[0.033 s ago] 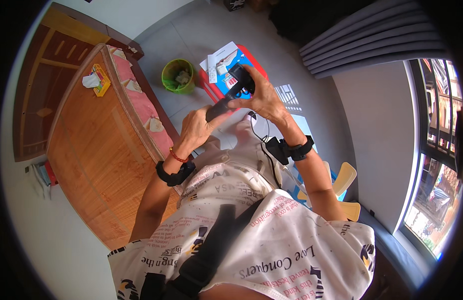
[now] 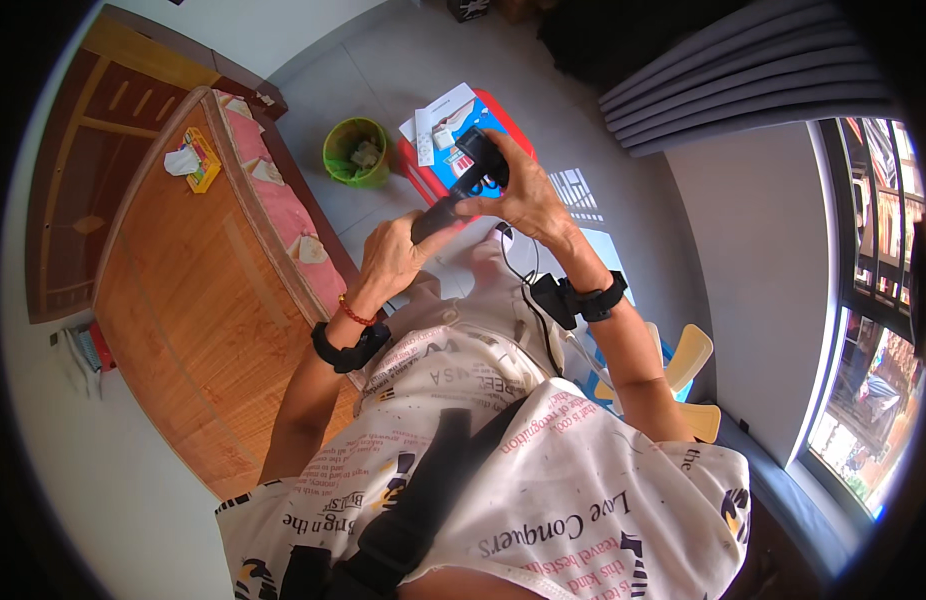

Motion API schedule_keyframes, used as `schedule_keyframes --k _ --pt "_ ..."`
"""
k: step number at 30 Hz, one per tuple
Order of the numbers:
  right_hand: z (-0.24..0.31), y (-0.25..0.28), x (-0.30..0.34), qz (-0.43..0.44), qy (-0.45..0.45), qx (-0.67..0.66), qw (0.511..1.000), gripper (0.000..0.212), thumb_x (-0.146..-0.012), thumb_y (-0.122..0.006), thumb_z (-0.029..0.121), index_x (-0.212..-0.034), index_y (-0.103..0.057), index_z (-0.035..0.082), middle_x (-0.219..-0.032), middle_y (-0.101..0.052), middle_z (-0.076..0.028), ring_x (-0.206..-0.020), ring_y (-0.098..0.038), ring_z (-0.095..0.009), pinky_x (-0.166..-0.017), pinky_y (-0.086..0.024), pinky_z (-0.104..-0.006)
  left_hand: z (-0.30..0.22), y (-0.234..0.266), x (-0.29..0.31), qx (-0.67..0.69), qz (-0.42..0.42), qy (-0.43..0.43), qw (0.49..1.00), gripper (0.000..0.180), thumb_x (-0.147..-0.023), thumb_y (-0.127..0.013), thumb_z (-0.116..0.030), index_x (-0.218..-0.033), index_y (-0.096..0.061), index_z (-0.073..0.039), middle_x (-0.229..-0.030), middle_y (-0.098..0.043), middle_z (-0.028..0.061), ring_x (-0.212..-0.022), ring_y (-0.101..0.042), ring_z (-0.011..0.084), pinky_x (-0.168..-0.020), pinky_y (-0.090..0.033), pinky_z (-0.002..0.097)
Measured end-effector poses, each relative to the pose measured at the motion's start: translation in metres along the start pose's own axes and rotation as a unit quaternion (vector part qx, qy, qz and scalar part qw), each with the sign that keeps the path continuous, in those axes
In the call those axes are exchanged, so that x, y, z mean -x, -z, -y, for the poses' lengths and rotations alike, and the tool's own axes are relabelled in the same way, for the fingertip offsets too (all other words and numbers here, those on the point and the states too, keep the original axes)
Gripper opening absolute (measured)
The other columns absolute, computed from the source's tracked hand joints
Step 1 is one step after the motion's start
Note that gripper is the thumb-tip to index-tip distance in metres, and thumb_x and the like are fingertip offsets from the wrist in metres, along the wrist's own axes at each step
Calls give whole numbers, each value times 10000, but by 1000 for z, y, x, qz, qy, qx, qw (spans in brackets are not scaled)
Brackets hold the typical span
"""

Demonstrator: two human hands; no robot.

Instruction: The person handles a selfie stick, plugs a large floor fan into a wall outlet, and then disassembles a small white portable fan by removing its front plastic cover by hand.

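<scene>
Both my hands hold a black gimbal-like handheld device in front of me, above the floor and near a low red stool. Around its thick tubular handle, my left hand is closed. At the upper end, my right hand grips the blocky black head and the joint below it, thumb across the joint. Part of the device is hidden behind my fingers. Just beyond it, a blue picture box or sheet and a white booklet lie on the red stool, with a white remote control.
A yellow-green waste bin stands left of the stool. On my left is a wooden bed or bench with a yellow tissue box. Pale yellow chair parts stand by my right arm. A thin black cable hangs near my right wrist.
</scene>
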State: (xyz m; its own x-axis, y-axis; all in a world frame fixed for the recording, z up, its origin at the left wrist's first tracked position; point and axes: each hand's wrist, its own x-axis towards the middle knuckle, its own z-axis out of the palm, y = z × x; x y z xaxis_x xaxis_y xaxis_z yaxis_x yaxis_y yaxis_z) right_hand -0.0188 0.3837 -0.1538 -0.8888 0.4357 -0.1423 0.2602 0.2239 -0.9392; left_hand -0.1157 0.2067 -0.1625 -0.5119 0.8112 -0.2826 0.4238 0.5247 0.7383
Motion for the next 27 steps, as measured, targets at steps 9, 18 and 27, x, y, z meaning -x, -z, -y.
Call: schedule_keyframes --k 9,18,27 --pt "6 -3 -2 -16 53 4 998 816 -525 -813 164 -1217 -407 15 -1100 -516 -169 -1052 -481 -301 -900 -386 -369 -1 1 2 -28 -47 -4 999 476 -776 -587 -485 -729 -562 -12 -603 -581 181 -621 -571 385 -545 -438 407" --pt "18 -5 6 -62 126 51 989 844 -536 -832 222 -1235 -389 53 -1071 -528 -127 -964 -531 -243 -837 -444 -348 -3 8 2 -47 -136 -90 985 395 -750 -652 -410 -726 -555 -28 -576 -572 163 -563 -568 359 -483 -429 386" --pt "45 2 16 -90 184 31 978 947 -530 -826 164 -1321 -313 76 -1197 -342 -136 -1073 -427 -278 -830 -474 -371 -13 10 -1 -58 -202 -157 965 383 -712 -693 -382 -780 -559 -29 -616 -578 130 -553 -573 327 -478 -432 373"
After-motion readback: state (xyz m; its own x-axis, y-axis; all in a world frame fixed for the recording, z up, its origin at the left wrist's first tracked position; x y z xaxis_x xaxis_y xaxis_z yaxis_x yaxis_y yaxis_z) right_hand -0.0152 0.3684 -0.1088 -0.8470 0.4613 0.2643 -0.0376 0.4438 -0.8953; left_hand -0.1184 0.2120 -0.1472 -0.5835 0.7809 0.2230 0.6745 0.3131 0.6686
